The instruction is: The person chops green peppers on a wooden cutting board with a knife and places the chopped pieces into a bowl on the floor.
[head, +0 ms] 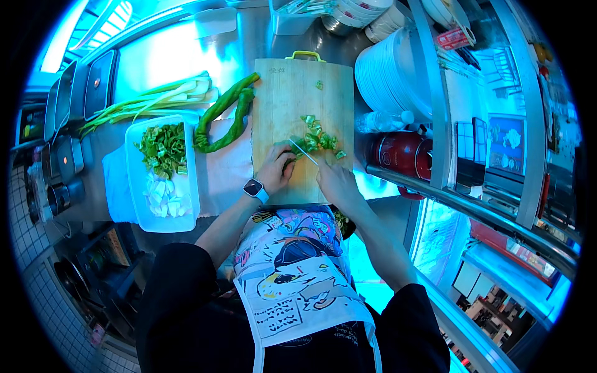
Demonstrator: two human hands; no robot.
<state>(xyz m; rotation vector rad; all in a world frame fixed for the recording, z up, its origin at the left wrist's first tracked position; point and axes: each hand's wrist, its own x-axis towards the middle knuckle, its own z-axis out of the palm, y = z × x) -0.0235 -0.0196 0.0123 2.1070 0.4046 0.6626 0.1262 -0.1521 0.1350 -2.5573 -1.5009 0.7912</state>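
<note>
My right hand (336, 183) grips a kitchen knife (304, 151), seen nearly edge-on, its handle hidden in the fist. The blade lies against a green pepper (296, 148) on the wooden cutting board (277, 105). Curled fingers of my left hand (278, 164) press on that pepper, just left of the blade. Cut pepper pieces (322, 139) lie beyond and to the right of the knife. Two long whole green peppers (219, 112) rest at the board's left edge. Farther left, a white plastic container (132, 186) holds chopped green pepper (161, 144) and white vegetable pieces (169, 198).
Scallions (163, 95) lie behind the container on the steel counter. Stacked white plates (389, 72), a clear plastic bottle (380, 122) and a red kettle (401, 154) stand right of the board, beside a metal shelf rail (466, 200). Bowls (357, 14) are at the back.
</note>
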